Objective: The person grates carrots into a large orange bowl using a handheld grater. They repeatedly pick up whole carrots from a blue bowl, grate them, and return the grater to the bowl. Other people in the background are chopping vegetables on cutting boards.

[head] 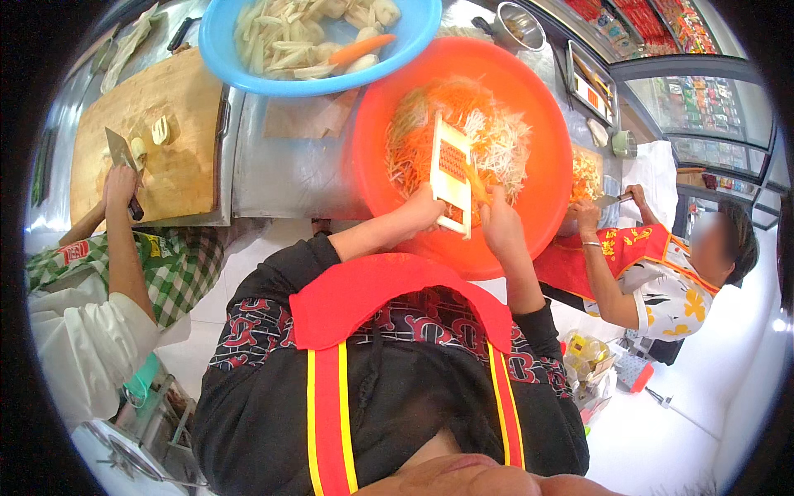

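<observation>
My left hand (423, 209) grips the lower end of a cream-coloured grater (454, 201), tilted over a large red-orange plastic basin (549, 155). Against the grater's perforated face lies a carrot piece (475, 185), with my right hand (501, 220) closed on its lower end. Shredded carrot (412, 152) and pale vegetable shreds (505, 146) are heaped in the basin under the grater. Beyond it, a blue basin (217, 59) holds peeled pale vegetables, cut sticks (270, 46) and a whole carrot (363, 49).
At left, a co-worker's hands (121, 186) hold a cleaver (119, 149) on a wooden board (167, 186). At right, another person (626, 279) holds a knife (608, 199) beside chopped orange vegetables (584, 177). A steel pot (520, 26) stands behind the red-orange basin.
</observation>
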Motion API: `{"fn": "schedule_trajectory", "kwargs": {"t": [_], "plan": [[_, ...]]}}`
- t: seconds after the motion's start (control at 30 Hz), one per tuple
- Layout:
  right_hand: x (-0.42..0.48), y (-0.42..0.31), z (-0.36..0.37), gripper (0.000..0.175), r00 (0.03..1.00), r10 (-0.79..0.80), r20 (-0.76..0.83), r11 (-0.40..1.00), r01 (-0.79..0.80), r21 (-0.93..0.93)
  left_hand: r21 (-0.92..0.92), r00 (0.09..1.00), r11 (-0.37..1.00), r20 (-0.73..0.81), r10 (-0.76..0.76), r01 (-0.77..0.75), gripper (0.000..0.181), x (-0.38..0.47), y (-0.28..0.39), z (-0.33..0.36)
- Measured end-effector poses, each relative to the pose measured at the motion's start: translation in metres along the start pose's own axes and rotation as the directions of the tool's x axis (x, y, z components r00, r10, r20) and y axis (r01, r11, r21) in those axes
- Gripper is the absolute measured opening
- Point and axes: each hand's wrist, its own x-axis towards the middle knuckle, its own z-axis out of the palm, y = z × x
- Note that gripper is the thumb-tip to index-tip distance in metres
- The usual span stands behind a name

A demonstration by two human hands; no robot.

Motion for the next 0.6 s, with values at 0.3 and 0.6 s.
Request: {"fn": "schedule_trajectory", "kwargs": {"t": [0.3, 0.6], "plan": [[0.106, -0.022, 0.029, 0.031, 0.995, 0.037, -0.094, 0.984, -0.052, -0.168, 0.086, 1.0, 0.996, -0.02, 0.008, -0.006, 0.034, -0.004, -0.004, 0.008], [-0.002, -0.018, -0.008, 0.029, 0.997, -0.023, 0.071, 0.927, 0.048, -0.373, 0.074, 1.0, 0.997, -0.018, 0.02, -0.018, 0.031, 0.004, -0.001, -0.002]]}}
